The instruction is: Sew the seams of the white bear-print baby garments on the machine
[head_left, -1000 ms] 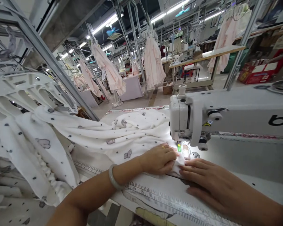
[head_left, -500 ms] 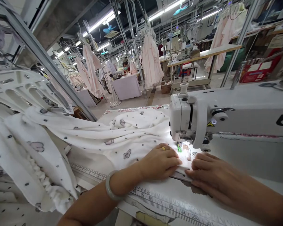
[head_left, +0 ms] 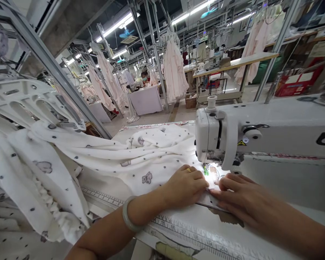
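Note:
A white fabric [head_left: 151, 153] printed with small grey animals lies across the sewing table and trails off to the left. My left hand [head_left: 185, 186], with a ring and a pale bangle on the wrist, presses flat on the fabric's edge just left of the needle [head_left: 206, 169]. My right hand [head_left: 239, 196] lies flat beside it, fingers on the same edge right in front of the presser foot. The white sewing machine [head_left: 260, 135] stands over both hands, its lamp lighting the cloth.
A printed ruler strip [head_left: 195, 234] runs along the table's front edge. A white plastic rack [head_left: 29, 101] holds draped fabric at the left. Pale garments [head_left: 176, 70] hang from overhead rails behind. A person [head_left: 144, 76] sits at a far table.
My right hand has slid forward toward the presser foot, closing up against my left hand. The fabric has crept slightly under the needle.

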The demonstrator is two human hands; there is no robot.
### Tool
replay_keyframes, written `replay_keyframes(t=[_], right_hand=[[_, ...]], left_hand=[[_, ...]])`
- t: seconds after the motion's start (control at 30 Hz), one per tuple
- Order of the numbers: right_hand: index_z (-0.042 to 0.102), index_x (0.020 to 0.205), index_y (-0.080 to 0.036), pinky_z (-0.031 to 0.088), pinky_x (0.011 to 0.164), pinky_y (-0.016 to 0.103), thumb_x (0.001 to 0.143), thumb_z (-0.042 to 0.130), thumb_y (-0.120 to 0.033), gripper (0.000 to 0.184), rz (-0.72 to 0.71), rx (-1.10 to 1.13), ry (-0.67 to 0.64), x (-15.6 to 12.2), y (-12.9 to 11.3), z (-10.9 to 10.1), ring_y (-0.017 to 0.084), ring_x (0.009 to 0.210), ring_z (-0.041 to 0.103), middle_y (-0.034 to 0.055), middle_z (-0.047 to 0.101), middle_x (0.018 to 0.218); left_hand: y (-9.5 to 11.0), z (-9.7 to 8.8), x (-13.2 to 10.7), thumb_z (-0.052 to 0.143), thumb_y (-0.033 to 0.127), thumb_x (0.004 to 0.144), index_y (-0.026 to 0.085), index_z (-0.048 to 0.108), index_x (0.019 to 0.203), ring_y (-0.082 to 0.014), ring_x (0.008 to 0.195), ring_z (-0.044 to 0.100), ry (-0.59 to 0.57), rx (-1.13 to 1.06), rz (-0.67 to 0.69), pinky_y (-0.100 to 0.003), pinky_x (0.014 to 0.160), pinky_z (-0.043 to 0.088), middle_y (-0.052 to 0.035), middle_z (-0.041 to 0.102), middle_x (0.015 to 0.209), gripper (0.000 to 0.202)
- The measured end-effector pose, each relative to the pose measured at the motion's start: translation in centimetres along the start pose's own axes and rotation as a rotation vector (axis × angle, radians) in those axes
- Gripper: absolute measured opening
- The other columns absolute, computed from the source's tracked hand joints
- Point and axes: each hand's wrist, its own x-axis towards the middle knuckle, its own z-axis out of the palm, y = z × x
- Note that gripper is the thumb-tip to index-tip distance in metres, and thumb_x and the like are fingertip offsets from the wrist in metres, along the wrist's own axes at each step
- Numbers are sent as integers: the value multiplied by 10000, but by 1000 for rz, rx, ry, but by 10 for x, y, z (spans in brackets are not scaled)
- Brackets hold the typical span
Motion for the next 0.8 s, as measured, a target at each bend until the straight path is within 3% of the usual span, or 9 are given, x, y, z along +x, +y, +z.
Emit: replay_keyframes(t=[0.23, 0.33, 0.43, 0.5, 0.6, 0.8], right_hand=[[690, 1082, -284, 465, 864, 433, 1140, 442, -384, 274, -41, -26, -1, -2, 2, -1, 227, 868, 604, 23, 646, 934], [694, 1018, -275, 456, 866, 417, 1138, 433, -338, 294, -102, -65, 106, -4, 7, -1, 200, 809, 628, 3, 663, 875], [706, 1163, -296, 448, 935, 421, 1133, 457, -340, 254, -104, -122, 248, -6, 12, 1, 183, 812, 679, -14, 709, 902], [700, 1238, -318, 462, 938, 408, 1124, 483, -357, 249, -86, -135, 232, -5, 12, 1, 179, 832, 702, -20, 725, 927], [737, 1156, -346, 488, 918, 402, 1110, 469, -345, 273, -61, -135, 160, -1, 7, -2, 179, 827, 723, -24, 730, 909], [766, 1203, -360, 381, 1174, 532, 1113, 450, -419, 334, 51, -182, 197, -3, 10, 1, 235, 966, 775, 11, 792, 1107]], left_hand=[[-2, 2, 0, 530, 217, 1085, 186, 750, 1042, -166, 991, 672, -12, -7, 70, -325, 971, 468, -14, 773, 1066, 226], [-2, -2, 1, 527, 213, 1093, 171, 744, 1024, -163, 953, 665, -43, 54, 122, -325, 978, 467, -19, 769, 1044, 232], [-1, -6, 1, 506, 169, 1096, 170, 738, 1053, -155, 917, 660, -47, 116, 157, -320, 966, 464, -19, 759, 1009, 235], [0, -6, -1, 508, 150, 1091, 172, 735, 1096, -160, 916, 661, -38, 139, 170, -322, 946, 470, -18, 751, 990, 228], [2, -4, -3, 546, 132, 1060, 147, 735, 1116, -180, 934, 667, -36, 144, 163, -338, 962, 489, -25, 748, 993, 198], [-1, -2, -1, 514, 142, 1062, 115, 712, 1188, -191, 1132, 690, -83, 119, 48, -341, 1096, 489, -108, 757, 1238, 237]])
